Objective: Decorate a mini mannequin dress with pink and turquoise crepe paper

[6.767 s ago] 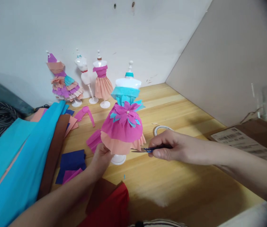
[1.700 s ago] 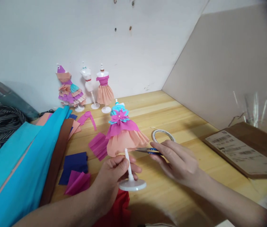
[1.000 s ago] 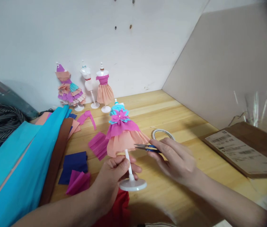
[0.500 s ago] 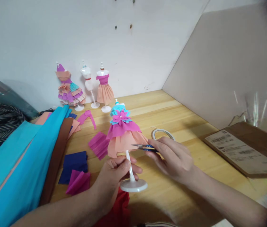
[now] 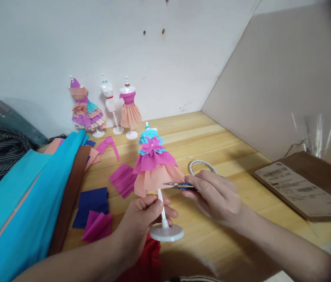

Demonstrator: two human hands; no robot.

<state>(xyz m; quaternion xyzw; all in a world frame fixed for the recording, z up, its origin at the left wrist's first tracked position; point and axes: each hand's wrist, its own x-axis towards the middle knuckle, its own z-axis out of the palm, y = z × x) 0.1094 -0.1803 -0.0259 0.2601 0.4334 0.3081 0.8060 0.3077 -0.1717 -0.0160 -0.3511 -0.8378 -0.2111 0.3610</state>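
My left hand [image 5: 146, 217] grips the white stem of a small dress-form stand [image 5: 167, 232], holding it tilted off the table. The form wears a crepe-paper dress [image 5: 156, 162] with a turquoise top, a magenta flower at the waist and a magenta layer over a peach skirt. Small blue-handled scissors [image 5: 180, 186] are in my right hand [image 5: 215, 197]. Their blades point left at the hem of the peach skirt, and look nearly closed. Fingers of my right hand cover most of the handles.
Three dress forms [image 5: 131, 109] stand along the back wall. A tape roll [image 5: 202, 161] lies behind my right hand. Magenta paper [image 5: 123, 180] and navy paper [image 5: 93, 205] lie left, beside long turquoise sheets [image 5: 42, 203]. A labelled brown package [image 5: 303, 188] is at right.
The dress form has shifted slightly right and stands a little more upright. The scissors have dropped slightly along the hem, and their blades are closer together.
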